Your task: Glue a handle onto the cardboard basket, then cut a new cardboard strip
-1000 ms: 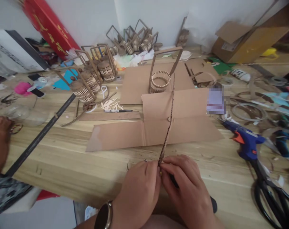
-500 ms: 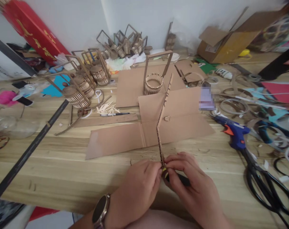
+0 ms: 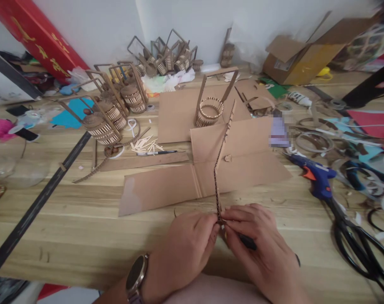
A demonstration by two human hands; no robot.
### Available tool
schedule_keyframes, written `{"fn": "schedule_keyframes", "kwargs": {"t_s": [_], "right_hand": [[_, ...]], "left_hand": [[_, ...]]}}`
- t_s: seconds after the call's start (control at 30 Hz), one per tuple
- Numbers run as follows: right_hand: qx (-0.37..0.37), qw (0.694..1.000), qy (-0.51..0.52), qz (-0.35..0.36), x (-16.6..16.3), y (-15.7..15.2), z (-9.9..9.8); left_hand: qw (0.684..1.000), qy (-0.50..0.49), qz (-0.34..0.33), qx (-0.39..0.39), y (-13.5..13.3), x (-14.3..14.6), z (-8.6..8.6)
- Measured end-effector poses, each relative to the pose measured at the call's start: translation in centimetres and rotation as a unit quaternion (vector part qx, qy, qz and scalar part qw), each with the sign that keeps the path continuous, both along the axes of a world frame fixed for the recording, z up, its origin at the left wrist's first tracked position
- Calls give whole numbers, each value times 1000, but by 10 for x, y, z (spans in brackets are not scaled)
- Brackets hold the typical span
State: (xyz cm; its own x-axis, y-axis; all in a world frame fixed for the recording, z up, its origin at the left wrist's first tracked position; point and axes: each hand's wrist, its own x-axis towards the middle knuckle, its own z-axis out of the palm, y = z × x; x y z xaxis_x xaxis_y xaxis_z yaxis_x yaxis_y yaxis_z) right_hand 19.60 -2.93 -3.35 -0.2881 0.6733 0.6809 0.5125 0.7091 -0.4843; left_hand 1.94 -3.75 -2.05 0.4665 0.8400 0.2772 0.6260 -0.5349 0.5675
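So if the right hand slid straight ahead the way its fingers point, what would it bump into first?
Most likely the left hand: the right hand points leftward at it, both pinching the cardboard strip between them. Depth is hard to judge.

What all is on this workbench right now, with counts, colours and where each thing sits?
cardboard strip: one, brown, corrugated edge showing, standing up from both hands at front centre
flattened cardboard sheet: one, brown, table centre
open basket with handle: one, tan, behind the sheet
lidded baskets: several, brown and cream, left rear; more piled by the wall
glue gun: one, blue and orange, right
scissors: one pair, black, right front
cardboard box: one, brown, right rear
small sticks: a pile, pale, left of centre
wooden table: one, light
left hand: pinches the strip's base; watch on the wrist
right hand: pinches the strip, also holds a dark tool
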Motion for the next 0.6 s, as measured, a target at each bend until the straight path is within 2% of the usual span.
{"fn": "schedule_keyframes", "kwargs": {"t_s": [0.1, 0.3, 0.43, 0.6], "right_hand": [[-10, 1000, 6, -14, 1, 4, 0], [-83, 995, 51, -21, 0, 9, -3], [-62, 998, 14, 4, -1, 12, 1], [-40, 999, -34, 7, -1, 14, 2]], "left_hand": [[1000, 4, -5, -5, 4, -1, -2], [999, -15, 1, -39, 9, -3, -1], [995, -14, 10, -100, 14, -3, 1], [995, 0, 22, -94, 15, -1, 1]]}}
